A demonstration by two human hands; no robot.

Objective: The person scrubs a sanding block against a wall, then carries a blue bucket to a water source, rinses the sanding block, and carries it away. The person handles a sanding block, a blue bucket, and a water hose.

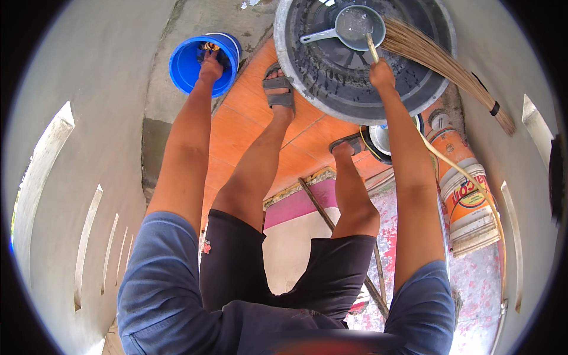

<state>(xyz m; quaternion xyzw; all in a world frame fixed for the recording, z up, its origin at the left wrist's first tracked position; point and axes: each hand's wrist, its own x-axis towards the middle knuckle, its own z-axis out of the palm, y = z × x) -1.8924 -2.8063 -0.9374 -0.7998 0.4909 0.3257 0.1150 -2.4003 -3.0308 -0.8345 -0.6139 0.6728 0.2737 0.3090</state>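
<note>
Blue bucket (204,62) rim under left hand (210,68)

White bucket (470,204) at right, orange-and-yellow label (467,192)

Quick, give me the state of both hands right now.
Left hand: reaching into the blue bucket; grip cannot be told.
Right hand: closed on the broom handle, over the basin.

orange floor tiles (248,127) | white-and-orange bucket (470,204) by wall | long stick (343,236) on pink step (299,204)
</note>
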